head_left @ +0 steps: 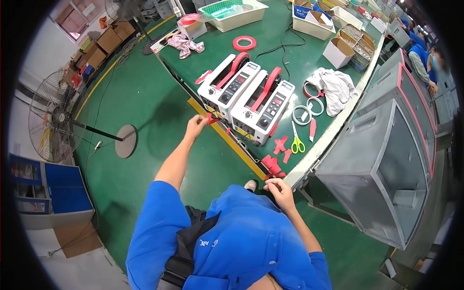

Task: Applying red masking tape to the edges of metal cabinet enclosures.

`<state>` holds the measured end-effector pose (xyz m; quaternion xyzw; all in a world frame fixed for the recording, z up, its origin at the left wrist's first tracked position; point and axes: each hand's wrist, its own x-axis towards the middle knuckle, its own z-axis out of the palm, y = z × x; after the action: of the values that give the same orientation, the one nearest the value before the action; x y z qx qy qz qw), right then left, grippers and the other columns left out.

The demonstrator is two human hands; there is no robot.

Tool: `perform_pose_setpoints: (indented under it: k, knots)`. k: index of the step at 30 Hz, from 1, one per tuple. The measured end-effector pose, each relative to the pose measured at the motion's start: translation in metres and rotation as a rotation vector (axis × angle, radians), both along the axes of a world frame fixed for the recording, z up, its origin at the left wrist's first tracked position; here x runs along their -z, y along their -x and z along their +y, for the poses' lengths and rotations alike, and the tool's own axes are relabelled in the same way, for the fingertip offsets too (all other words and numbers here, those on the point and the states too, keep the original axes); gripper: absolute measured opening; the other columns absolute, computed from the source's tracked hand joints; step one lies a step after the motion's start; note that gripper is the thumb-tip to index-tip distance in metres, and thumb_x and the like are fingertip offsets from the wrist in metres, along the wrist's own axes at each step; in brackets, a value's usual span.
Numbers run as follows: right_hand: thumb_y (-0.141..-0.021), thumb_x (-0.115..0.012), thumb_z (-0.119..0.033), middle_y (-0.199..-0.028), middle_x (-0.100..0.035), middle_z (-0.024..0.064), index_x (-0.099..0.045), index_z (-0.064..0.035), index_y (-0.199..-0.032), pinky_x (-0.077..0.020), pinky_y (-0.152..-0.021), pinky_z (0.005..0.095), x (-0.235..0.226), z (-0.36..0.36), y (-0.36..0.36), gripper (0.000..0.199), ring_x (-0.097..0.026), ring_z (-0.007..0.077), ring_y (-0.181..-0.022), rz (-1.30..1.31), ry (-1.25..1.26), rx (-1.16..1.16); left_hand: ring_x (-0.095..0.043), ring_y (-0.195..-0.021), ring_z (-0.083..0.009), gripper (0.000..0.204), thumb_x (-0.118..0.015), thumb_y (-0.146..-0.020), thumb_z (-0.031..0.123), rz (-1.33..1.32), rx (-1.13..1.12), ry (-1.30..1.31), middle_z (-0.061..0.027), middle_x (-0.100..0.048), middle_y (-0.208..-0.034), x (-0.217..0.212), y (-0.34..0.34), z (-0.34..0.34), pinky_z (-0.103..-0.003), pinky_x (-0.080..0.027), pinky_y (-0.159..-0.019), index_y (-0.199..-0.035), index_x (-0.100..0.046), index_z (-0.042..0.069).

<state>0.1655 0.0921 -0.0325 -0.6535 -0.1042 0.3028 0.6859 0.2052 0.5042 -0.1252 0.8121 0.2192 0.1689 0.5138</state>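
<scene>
The left hand pinches a red tape strip before the left tape dispenser; the right tape dispenser stands just beside. The right hand curls near red tape pieces; whether it grips anything, I cannot tell.

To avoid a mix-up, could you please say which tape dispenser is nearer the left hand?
The left tape dispenser: the left hand is by its front; the right dispenser stands farther away.
</scene>
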Motion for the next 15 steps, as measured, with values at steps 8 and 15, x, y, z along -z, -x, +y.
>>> perform_pose_setpoints:
  k: [8, 15]
  knots:
    - [-0.081, -0.055, -0.006, -0.081, -0.058, 0.0045, -0.054, 0.0018, -0.097, -0.0433, -0.066, 0.0213, 0.01, 0.013, 0.007, 0.018, -0.053, 0.0089, -0.07, -0.18, 0.061, 0.023, -0.05, -0.064, -0.0062, 0.016, -0.057, -0.082, 0.016, 0.256, 0.557, 0.286, -0.0006, -0.054, -0.067, -0.051, 0.095, -0.082, -0.023, -0.041, -0.058, -0.073, -0.052, 0.004]
    - [-0.075, -0.061, -0.007, -0.081, -0.055, 0.0087, -0.056, -0.0005, -0.091, -0.0445, -0.062, 0.0259, -0.079, 0.031, -0.006, 0.018, -0.055, 0.0145, -0.069, -0.476, 0.192, -0.1, -0.053, -0.056, -0.0088, 0.011, -0.057, -0.082, 0.011, -0.018, 0.867, 0.182, -0.0034, -0.054, -0.065, -0.154, 0.077, -0.196, -0.023, -0.043, -0.051, -0.08, -0.053, 0.001]
